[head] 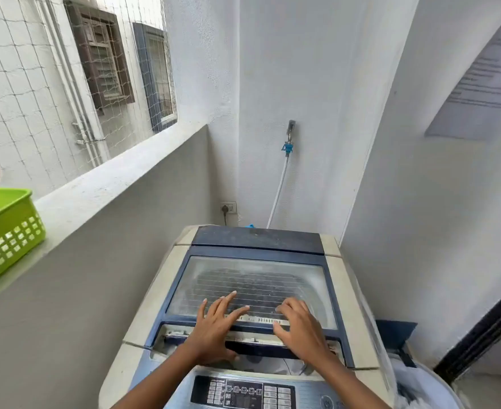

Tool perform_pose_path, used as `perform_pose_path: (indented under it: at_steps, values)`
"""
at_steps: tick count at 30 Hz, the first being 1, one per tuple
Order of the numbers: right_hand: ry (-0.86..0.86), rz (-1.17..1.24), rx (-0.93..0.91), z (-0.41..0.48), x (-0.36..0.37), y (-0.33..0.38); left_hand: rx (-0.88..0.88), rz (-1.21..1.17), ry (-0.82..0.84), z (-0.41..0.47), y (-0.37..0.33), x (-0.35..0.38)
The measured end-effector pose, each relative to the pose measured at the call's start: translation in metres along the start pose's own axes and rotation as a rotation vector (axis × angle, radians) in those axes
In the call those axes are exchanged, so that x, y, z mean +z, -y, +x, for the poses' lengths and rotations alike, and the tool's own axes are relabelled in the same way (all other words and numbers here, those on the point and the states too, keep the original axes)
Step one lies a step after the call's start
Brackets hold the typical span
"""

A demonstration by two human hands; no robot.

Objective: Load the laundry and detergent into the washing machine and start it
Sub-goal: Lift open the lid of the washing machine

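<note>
Two bare hands press on the glass lid of a top-loading washing machine standing in a balcony corner.

The left hand and right hand lie flat, fingers spread, gripping nothing, on the lid's near edge. The machine's long axis runs near to far, control panel nearest. A green basket sits on the ledge at left.

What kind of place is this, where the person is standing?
Probably a small laundry balcony of an apartment building. A top-loading washing machine stands in the corner, a wall tap feeds it through a hose, and netting covers the opening above the ledge, facing another building's windows.
</note>
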State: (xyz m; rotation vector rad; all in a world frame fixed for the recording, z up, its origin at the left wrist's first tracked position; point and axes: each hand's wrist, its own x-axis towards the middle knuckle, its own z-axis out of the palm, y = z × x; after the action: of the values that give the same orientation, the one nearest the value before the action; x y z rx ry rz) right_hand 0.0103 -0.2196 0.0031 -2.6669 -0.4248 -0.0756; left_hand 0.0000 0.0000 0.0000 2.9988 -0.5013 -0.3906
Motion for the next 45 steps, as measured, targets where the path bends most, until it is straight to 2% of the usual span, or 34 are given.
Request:
perform_pose_path:
  at_steps: [1, 4, 7, 10, 20, 23, 31, 39, 45]
  values:
    - [0.043, -0.035, -0.018, -0.002, 0.008, -0.002, 0.038, 0.044, -0.026, 0.004, 0.002, 0.006]
    - [0.091, -0.177, -0.024, -0.012, 0.021, 0.001, -0.027, 0.141, -0.116, 0.013, 0.006, 0.023]
    - [0.097, -0.280, -0.049, -0.014, 0.033, 0.000, 0.071, 0.076, -0.202, 0.019, 0.008, 0.031]
    - [0.136, -0.342, -0.055, -0.014, 0.032, 0.003, 0.081, 0.072, -0.252, 0.018, 0.010, 0.031]
    - [0.325, -0.576, -0.237, 0.004, 0.033, 0.013, 0.036, 0.027, -0.274, 0.013, 0.011, 0.031]
    - [0.328, -0.589, -0.259, 0.005, 0.032, 0.016, 0.033, 0.025, -0.257, 0.011, 0.010, 0.034]
    - [0.175, -0.566, -0.291, 0.002, 0.033, 0.014, 0.000, 0.080, -0.271, 0.009, 0.006, 0.032]
    - [-0.170, -0.454, -0.239, 0.004, 0.021, 0.021, -0.113, 0.005, -0.455, -0.004, 0.001, 0.022]
    - [-0.306, -0.469, -0.221, 0.017, 0.006, 0.027, -0.156, 0.002, -0.621, 0.008, 0.000, 0.007]
